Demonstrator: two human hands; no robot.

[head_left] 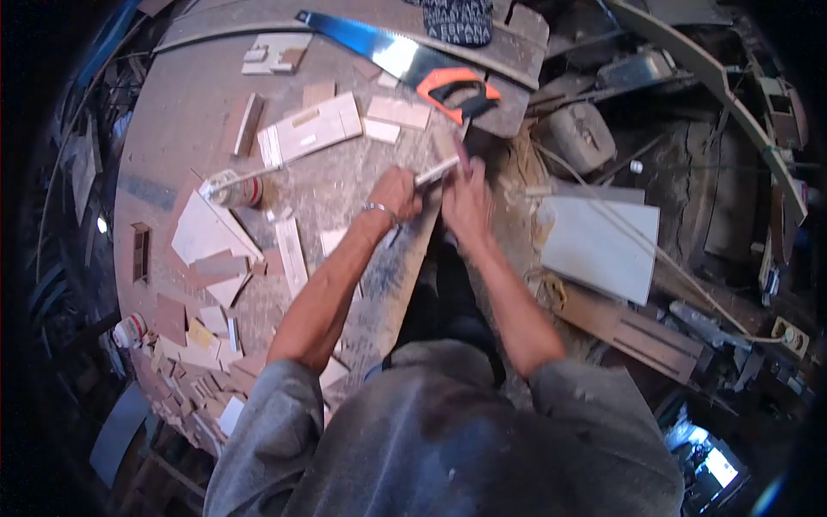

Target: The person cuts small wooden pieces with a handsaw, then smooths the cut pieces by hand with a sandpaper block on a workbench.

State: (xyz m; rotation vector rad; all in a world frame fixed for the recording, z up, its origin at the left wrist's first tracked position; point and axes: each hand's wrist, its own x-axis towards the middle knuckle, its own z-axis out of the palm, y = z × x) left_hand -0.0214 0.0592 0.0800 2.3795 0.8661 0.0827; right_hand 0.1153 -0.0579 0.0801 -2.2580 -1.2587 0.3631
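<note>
Over the front edge of the workbench (413, 276), my left hand (398, 195) is closed around a thin pale wood strip (438, 171) that points up and to the right. My right hand (467, 205) is close beside it, its fingers closed on a narrow reddish-brown piece (463, 153) that touches or crosses the strip's far end. Blur hides what exactly that piece is. Just beyond the hands lies a handsaw (388, 57) with an orange and black handle.
Wood offcuts (314, 129) are scattered over the bench, with a glue-smeared container (248, 191) and many small scraps (194, 362) at left. A dark printed cloth (457, 19) lies at the back. At right are a white panel (599, 246) and a plastic jug (579, 138).
</note>
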